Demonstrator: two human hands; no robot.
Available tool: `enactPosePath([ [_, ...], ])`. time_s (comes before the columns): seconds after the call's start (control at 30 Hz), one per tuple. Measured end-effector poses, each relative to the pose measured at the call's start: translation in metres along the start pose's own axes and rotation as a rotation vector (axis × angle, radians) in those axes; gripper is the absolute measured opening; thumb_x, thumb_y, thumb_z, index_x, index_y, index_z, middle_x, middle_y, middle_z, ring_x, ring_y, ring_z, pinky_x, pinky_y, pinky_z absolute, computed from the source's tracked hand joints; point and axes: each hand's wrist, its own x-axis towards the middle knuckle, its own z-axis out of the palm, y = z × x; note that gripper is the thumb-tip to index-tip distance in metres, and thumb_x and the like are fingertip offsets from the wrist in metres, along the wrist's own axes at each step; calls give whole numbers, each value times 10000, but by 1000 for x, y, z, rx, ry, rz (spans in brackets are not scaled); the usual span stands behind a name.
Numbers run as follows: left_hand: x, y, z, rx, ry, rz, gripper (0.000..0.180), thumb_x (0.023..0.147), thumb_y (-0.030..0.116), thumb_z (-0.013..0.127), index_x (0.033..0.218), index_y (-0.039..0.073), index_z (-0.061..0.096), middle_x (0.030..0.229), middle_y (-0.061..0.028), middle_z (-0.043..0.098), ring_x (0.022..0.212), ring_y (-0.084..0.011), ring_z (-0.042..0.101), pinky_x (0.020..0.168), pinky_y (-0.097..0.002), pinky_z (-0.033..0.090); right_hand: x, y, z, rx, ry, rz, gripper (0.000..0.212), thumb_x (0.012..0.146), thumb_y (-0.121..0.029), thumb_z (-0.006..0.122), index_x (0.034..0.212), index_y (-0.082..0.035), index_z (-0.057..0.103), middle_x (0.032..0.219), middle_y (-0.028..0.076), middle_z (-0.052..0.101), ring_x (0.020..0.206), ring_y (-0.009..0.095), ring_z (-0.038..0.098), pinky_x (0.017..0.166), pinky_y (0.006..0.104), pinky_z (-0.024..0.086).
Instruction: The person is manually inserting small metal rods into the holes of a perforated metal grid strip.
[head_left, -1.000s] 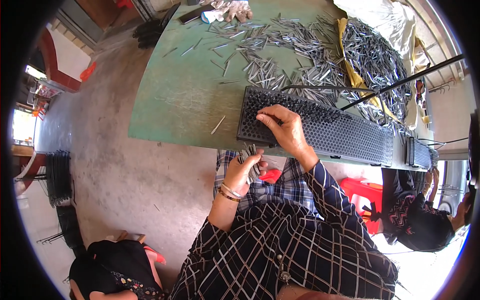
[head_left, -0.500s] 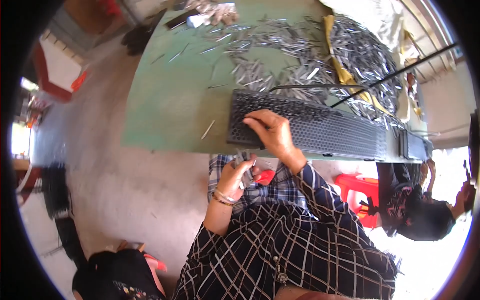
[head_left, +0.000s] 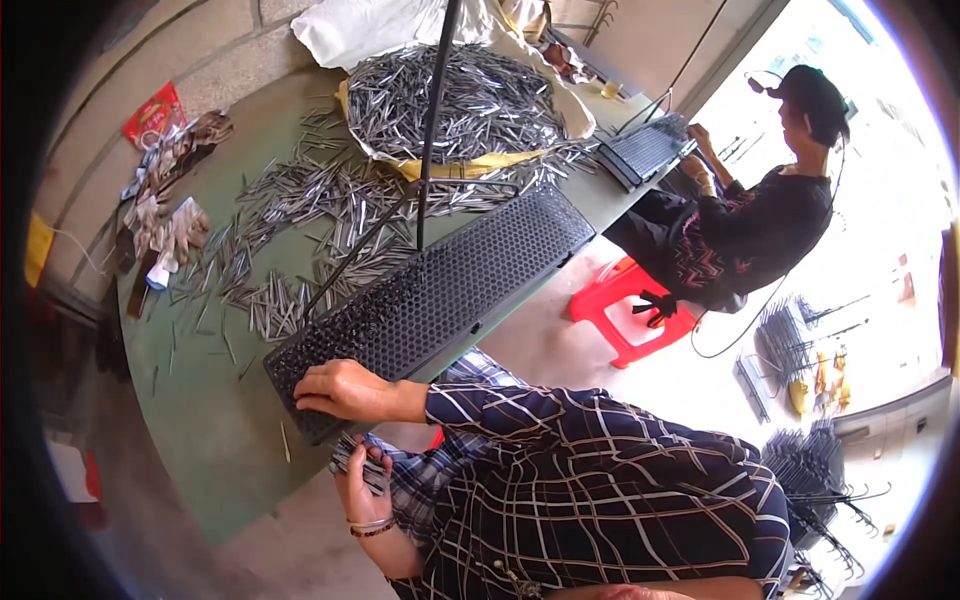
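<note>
My left hand [head_left: 362, 492] is closed around a bunch of slim grey metal pieces [head_left: 372, 472], just off the table's front edge. Over the left end of a long black perforated rack [head_left: 470, 255], my right hand [head_left: 348, 390] rests with its fingertips bent down together against the holes. Whatever is between those fingertips is hidden. Dark pieces stand up from many holes at that end of the rack, while the holes farther right show bare. One single metal piece [head_left: 285, 442] lies on the green table beside the rack's left end.
Behind the rack, loose metal pieces [head_left: 290, 210] spread towards a large heap [head_left: 450, 105] in a yellow-edged sack. A black metal rod [head_left: 432, 120] rises over the rack. Gloves [head_left: 178, 235] lie at far left. A co-worker [head_left: 760, 220] handles another rack [head_left: 645, 150], near a red stool [head_left: 630, 310].
The view has swung to the right, bringing the co-worker and the whole heap into sight. My left hand keeps its bunch; my right hand stays at the rack's left end.
</note>
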Motion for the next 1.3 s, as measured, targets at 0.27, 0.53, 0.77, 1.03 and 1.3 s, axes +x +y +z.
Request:
enactPosePath([
  [0.27, -1, -7, 5, -8, -62, -23, 203, 903, 119, 589, 1104, 90, 601, 948, -3, 655, 850, -112, 636, 729, -293, 536, 3, 9, -7, -164, 54, -188, 155, 778, -152, 705, 887, -46, 673, 806, 110, 661, 750, 296, 638, 694, 392, 506],
  [0.53, -19, -4, 13, -62, 6, 24, 169, 862, 97, 645, 1015, 46, 595, 894, -54, 632, 796, -169, 646, 639, -321, 567, 1, 2, 0, -92, -29, -40, 186, 761, -101, 720, 930, -35, 681, 858, 116, 674, 777, 285, 636, 710, 356, 503],
  [0.77, -16, 0, 17, -112, -6, 16, 146, 863, 71, 636, 999, 32, 602, 862, -55, 630, 788, -176, 650, 621, -322, 579, 10, -2, -1, -152, -123, -173, 205, 762, -92, 714, 958, -42, 681, 871, 92, 679, 778, 253, 629, 700, 351, 493],
  [1.03, -12, 0, 17, -142, -33, -5, 143, 859, 46, 629, 995, 17, 595, 873, -59, 619, 789, -175, 640, 622, -318, 582, 11, 5, -11, -155, -278, -148, 191, 786, -107, 687, 970, -57, 687, 877, 64, 680, 804, 217, 632, 749, 337, 452],
  [1.3, -9, -5, 14, -125, -38, 44, 144, 869, 47, 619, 1000, 18, 568, 872, -69, 623, 802, -174, 639, 620, -312, 578, 11, -5, -3, -321, -269, -224, 221, 800, -137, 665, 1000, -44, 673, 964, 70, 583, 834, 247, 564, 722, 345, 439],
])
